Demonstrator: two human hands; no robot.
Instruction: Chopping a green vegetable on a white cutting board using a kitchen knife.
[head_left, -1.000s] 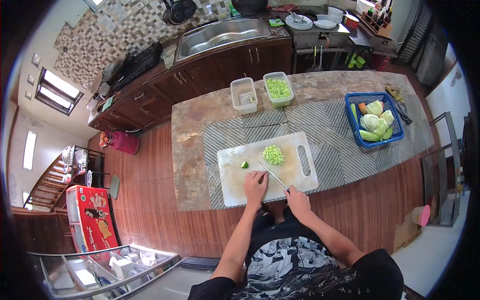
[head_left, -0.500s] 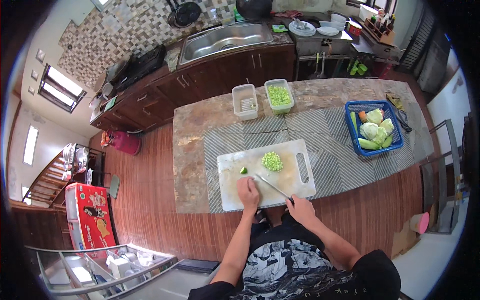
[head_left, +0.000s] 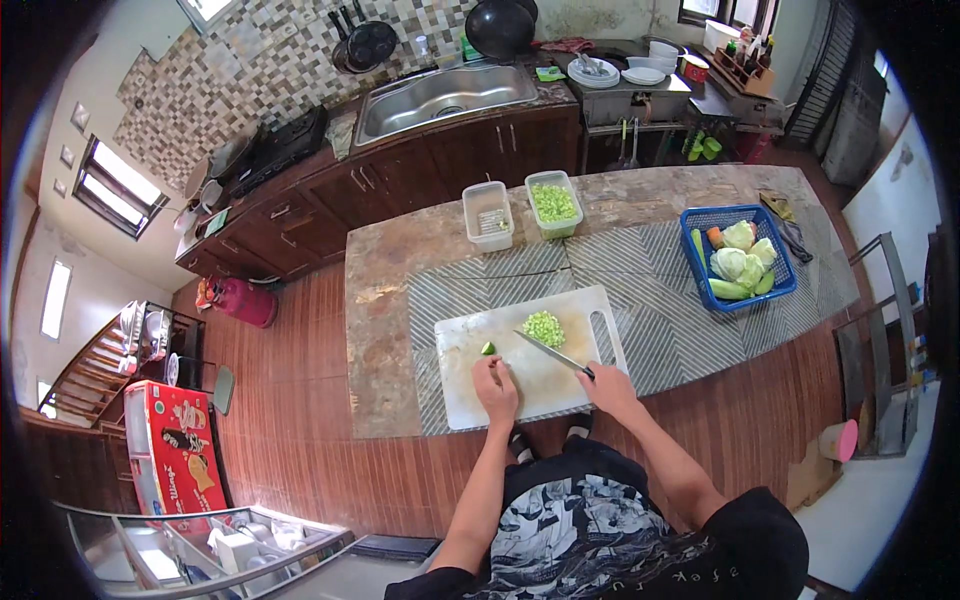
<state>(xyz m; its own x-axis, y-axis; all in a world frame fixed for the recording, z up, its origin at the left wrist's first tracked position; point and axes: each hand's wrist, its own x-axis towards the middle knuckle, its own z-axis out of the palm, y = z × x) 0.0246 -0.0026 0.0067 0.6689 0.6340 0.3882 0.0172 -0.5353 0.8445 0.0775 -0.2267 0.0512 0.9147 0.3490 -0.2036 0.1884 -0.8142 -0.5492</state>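
Observation:
A white cutting board (head_left: 465, 400) lies at the near edge of the table. On it sits a heap of diced pale green vegetable (head_left: 543, 328), with a small dark green end piece (head_left: 488, 348) to its left. My right hand (head_left: 610, 388) grips a knife (head_left: 556, 354) by its black handle; the blade points up and left, its tip by the heap's lower left edge. Just below the green piece, my left hand (head_left: 496, 390) rests over the board with fingers curled together. Whatever those fingers may pinch is too small to make out.
Beyond the board stand a nearly empty plastic container (head_left: 488, 215) and another container (head_left: 556, 229) of diced green pieces. A blue basket (head_left: 742, 301) with cabbages, a carrot and green vegetables sits at right. Behind is a counter with a steel sink (head_left: 445, 100).
My right hand has moved the knife up and its blade now lies closer to the diced heap. My left hand remains by the small green piece. The view has shifted slightly.

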